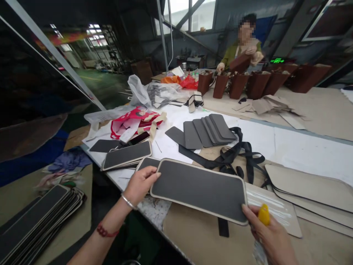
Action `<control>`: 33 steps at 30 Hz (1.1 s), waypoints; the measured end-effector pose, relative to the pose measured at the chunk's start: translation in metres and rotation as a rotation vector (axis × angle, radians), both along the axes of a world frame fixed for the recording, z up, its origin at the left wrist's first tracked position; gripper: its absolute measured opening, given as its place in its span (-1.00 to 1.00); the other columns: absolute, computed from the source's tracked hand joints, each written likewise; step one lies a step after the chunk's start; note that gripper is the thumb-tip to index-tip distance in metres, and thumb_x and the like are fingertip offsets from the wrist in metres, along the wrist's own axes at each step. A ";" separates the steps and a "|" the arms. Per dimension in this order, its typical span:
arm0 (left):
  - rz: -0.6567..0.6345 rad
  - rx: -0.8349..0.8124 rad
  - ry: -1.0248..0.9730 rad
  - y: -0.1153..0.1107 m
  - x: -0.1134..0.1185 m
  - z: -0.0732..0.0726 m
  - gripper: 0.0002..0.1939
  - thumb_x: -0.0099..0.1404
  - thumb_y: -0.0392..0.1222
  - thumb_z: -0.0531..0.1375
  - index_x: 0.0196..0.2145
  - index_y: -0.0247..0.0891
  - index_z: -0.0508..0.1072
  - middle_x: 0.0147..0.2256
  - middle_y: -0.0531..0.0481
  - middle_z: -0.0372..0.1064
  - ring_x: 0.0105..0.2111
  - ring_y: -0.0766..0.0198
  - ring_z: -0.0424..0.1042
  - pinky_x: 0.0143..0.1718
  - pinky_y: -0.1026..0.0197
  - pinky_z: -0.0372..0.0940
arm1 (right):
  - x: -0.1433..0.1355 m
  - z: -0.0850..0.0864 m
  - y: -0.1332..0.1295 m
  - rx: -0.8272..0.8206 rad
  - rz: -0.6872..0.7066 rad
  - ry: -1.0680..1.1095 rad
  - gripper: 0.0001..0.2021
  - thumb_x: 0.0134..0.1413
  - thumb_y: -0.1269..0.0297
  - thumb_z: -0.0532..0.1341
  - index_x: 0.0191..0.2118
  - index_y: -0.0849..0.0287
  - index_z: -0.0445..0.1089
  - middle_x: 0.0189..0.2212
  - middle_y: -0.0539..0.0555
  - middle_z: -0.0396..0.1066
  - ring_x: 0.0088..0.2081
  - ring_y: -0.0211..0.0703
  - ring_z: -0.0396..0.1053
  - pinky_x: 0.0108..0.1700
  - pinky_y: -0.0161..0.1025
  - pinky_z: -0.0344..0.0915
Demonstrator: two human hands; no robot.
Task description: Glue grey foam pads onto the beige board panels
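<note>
Plainly, a beige-edged dark panel spanned two hands

The panel hung tilted above a tan board. At its left end, the left hand pinched it between thumb and fingers; at its lower right corner, the right hand pinched it too, the underside fingers hidden, a yellow handle tucked into that same hand. This doubled hold looked the weak spot: a loosened pinch could have dropped the corner, or the handle scuffed its face. Just beyond the panel, loose black straps could have snagged a swung corner. Left of the panel lay matching panels; right of it, beige panels. Well beyond it, a co-worker stood behind brown bags.
</note>
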State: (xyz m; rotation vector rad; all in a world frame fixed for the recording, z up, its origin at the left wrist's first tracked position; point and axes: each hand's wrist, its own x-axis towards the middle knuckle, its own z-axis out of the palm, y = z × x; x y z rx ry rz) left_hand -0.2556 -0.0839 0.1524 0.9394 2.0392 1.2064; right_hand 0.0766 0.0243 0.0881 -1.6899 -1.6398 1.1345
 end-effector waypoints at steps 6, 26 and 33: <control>0.080 -0.017 -0.058 -0.015 -0.083 0.000 -0.62 -0.17 0.09 0.28 -0.48 -0.29 0.47 -0.52 0.03 0.41 -0.49 0.28 0.33 -0.42 0.26 0.25 | -0.100 0.009 -0.007 -0.062 0.033 0.056 -0.58 -0.30 -0.16 0.18 -0.52 0.16 0.36 -0.64 0.00 0.30 -0.55 -0.17 0.25 -0.51 -0.29 0.19; -0.117 -0.073 0.794 0.002 -0.117 -0.049 -0.48 0.15 0.12 -0.02 -0.09 -0.30 0.35 -0.16 -0.22 0.37 -0.15 0.03 0.36 -0.09 0.00 0.24 | -0.123 -0.006 -0.023 -0.038 0.020 -0.160 -0.67 -0.15 -0.05 0.12 -0.53 0.16 0.28 -0.64 0.00 0.31 -0.55 -0.19 0.25 -0.48 -0.31 0.13; -0.447 -0.009 1.003 0.019 -0.079 -0.084 -0.33 0.20 0.17 -0.14 0.10 -0.36 0.19 0.16 -0.35 0.01 0.19 -0.17 -0.10 0.07 -0.22 0.01 | -0.123 -0.010 -0.027 -0.065 0.022 -0.175 -0.80 -0.08 0.13 0.14 -0.51 0.16 0.28 -0.57 -0.02 0.33 -0.50 -0.24 0.26 -0.42 -0.35 0.13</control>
